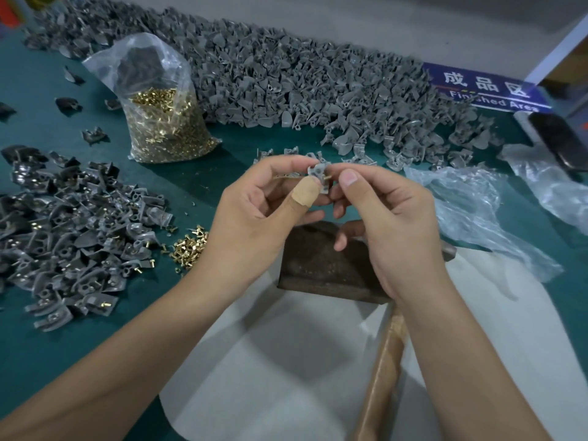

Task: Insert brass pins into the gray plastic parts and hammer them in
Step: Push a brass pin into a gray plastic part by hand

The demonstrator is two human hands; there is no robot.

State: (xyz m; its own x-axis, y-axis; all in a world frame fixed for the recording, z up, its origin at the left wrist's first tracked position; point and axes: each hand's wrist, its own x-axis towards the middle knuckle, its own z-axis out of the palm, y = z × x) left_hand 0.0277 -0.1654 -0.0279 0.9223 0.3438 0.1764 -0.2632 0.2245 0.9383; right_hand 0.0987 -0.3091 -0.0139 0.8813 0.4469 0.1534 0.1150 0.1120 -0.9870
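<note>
My left hand [267,202], thumb wrapped in a tan plaster, pinches a small gray plastic part [319,176] above the table's middle. My right hand [385,224] pinches a brass pin [327,178] right at that part's edge. Under both hands lies a dark metal block [321,265]. A hammer with a wooden handle [383,370] lies at the lower right, its head mostly hidden by my right hand. Loose brass pins [187,245] sit in a small heap left of the block.
A clear bag of brass pins [162,122] stands at the back left. Gray parts [302,78] are heaped along the back; parts with pins [73,237] pile at the left. Crumpled plastic bags [477,211] lie at the right, a blue sign [486,87] behind.
</note>
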